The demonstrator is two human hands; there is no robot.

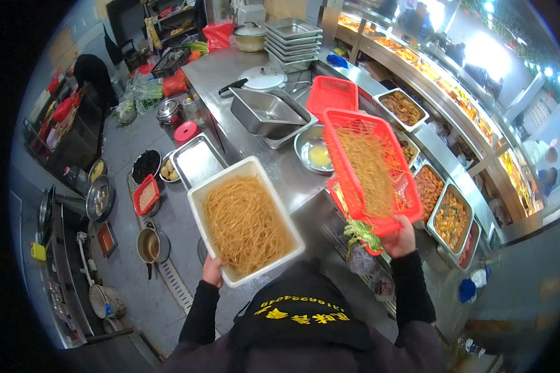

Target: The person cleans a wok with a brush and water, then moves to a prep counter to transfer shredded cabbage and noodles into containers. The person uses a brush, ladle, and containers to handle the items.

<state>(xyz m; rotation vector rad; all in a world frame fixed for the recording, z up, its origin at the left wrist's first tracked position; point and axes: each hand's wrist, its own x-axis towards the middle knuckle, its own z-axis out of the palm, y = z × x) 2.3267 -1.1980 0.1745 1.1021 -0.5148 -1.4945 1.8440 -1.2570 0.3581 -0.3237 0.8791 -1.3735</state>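
My left hand [213, 272] grips the near left corner of a white plastic tub [287, 219] full of brown noodles [245, 221]. With my right hand [400, 238] I hold the near rim of a red plastic basket [410, 186], which is tilted and has thin brown noodles [366, 172] inside. Another red basket [338, 193] with pale food lies partly beneath it, and leafy greens [364, 234] lie by its near end. Beyond the baskets are a steel bowl [303, 140] with yellow liquid and an empty red basket [332, 95].
Deep steel pans [261, 114], a lid [263, 78] and stacked trays [293, 35] stand on the steel counter [210, 70]. Food pans [452, 219] line the right side. A pot [152, 245], bowls [147, 163] and a floor drain [175, 282] lie left. A person [93, 77] bends at the far left.
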